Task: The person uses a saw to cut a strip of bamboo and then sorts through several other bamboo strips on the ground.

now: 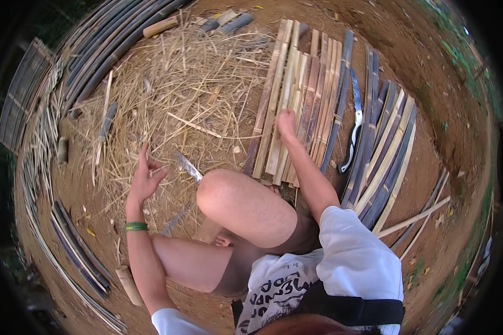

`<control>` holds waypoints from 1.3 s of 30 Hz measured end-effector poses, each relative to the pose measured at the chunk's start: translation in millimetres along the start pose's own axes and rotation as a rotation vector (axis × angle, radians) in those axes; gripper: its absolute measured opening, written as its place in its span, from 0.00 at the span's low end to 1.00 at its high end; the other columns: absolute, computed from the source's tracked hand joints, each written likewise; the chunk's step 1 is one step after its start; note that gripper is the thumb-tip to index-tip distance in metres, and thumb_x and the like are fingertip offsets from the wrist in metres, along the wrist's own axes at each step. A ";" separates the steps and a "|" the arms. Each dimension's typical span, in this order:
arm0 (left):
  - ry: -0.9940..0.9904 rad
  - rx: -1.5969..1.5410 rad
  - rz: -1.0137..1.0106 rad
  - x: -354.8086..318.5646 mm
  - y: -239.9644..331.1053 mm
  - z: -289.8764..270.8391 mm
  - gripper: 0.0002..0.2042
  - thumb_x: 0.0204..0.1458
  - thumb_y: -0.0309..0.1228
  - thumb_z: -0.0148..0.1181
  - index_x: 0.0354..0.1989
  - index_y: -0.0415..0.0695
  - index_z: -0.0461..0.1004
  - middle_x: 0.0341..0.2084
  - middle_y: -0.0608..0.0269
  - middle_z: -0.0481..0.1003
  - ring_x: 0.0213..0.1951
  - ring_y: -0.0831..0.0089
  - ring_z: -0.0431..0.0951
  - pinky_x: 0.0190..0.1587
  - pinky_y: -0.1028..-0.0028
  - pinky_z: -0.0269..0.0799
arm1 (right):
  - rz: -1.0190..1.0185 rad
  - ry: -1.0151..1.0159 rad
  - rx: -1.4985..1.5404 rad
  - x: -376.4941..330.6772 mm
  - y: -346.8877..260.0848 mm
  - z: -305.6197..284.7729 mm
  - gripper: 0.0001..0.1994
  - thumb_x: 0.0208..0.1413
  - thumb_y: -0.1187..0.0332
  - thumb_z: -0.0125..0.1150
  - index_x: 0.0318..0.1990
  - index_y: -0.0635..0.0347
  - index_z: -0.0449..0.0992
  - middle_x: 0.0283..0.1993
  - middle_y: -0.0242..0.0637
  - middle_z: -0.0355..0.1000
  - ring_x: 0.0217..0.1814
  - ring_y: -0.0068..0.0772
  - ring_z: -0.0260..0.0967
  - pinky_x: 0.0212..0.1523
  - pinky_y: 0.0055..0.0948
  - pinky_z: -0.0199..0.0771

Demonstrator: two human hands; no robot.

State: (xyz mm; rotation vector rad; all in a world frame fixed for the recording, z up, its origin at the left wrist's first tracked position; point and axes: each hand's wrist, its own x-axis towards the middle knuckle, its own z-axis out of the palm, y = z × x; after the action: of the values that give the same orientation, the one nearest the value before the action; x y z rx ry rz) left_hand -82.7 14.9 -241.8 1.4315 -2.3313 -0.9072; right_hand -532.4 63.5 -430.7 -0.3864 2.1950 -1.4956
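My left hand (146, 177) is raised over the ground on the left, its fingers spread and nothing between them. My right hand (286, 124) is closed in a fist above a row of split bamboo slats (317, 95) lying side by side. Whatever that fist may hold is hidden by the fingers. A metal blade (189, 166) sticks out past my bent knee, its other end out of sight. Thin bamboo shavings (190, 84) cover the soil ahead of my left hand. Right of the slats lies a saw (354, 123) with a curved blade and a black-and-white handle.
Dark split bamboo (383, 151) lies beyond the saw. Long dark poles (112, 50) are stacked at the far left, near a slatted bamboo panel (22, 97). Pale thin strips (39, 184) run along the left side. A short bamboo piece (129, 285) lies near my left forearm.
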 end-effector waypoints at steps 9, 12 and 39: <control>0.424 -0.401 0.204 -48.7 65.1 -35.6 0.39 0.54 0.44 0.65 0.71 0.43 0.54 0.46 0.54 0.77 0.51 0.62 0.76 0.60 0.59 0.68 | 0.356 -0.743 1.324 -143.2 -225.8 -50.7 0.16 0.73 0.52 0.37 0.47 0.57 0.59 0.25 0.28 0.58 0.21 0.20 0.57 0.23 0.23 0.66; 0.556 -0.498 0.505 -98.5 132.4 -42.7 0.42 0.54 0.60 0.57 0.70 0.44 0.56 0.49 0.50 0.75 0.57 0.58 0.72 0.65 0.54 0.61 | 0.397 -0.790 1.178 -249.8 -267.5 -44.7 0.16 0.73 0.52 0.38 0.50 0.56 0.57 0.28 0.29 0.60 0.21 0.20 0.56 0.23 0.25 0.67; 1.194 -0.607 0.951 -318.5 177.8 -111.4 0.17 0.59 0.47 0.59 0.28 0.52 0.60 0.21 0.72 0.56 0.24 0.77 0.59 0.36 0.71 0.63 | -0.634 -0.802 -0.874 -309.0 70.8 46.4 0.30 0.49 0.64 0.68 0.58 0.70 0.68 0.52 0.56 0.68 0.51 0.61 0.73 0.52 0.50 0.74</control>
State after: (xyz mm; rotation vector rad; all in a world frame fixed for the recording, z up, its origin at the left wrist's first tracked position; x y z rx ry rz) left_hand 1.9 307.6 -12.3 0.2735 -1.3006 -0.2436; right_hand -241.9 197.8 -446.1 -1.7277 1.9460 -0.3165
